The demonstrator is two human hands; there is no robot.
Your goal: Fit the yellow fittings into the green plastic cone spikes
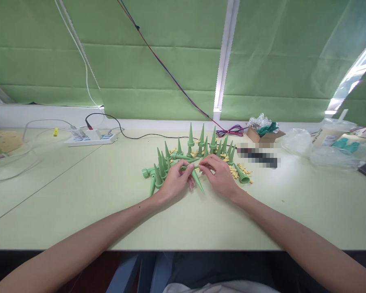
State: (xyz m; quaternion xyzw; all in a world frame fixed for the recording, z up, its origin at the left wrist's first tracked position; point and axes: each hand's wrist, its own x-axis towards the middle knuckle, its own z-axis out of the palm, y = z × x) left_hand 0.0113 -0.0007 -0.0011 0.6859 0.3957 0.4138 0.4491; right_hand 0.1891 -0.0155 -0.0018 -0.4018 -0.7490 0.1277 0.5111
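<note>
Your left hand (175, 181) lies on the table (110, 211) just short of its middle, closed around the wide end of one green spike (198, 180), thumb on top and fingers curled beneath. The spike is a smooth, pale green plastic cone with a collar at its thick end. It tilts down, and its sharp tip points toward you and to the right, almost on the surface.

Your right hand (221, 175) is half closed beside it, palm down. Its fingertips (202, 167) are pinched together against the spike's thick end, close to your left thumb. You cannot tell whether they hold anything small.

Just beyond and around both hands is the pile of loose spikes (190, 138). About a dozen stand upright on their collars, and at least four lie flat: two off your left hand, one behind it and one off your right. They overlap too much for an exact count.

Small yellow pieces (242, 171) are scattered among them, too many and too tiny to count.

Toward the far edge you have:
- one white power strip (90, 139) on the left
- one coil of red and blue wire (230, 131) behind the pile
- one open cardboard box (264, 134) on the right
- clear plastic bags (297, 140) further right
- one lidded cup (332, 132) beyond the bags
</note>
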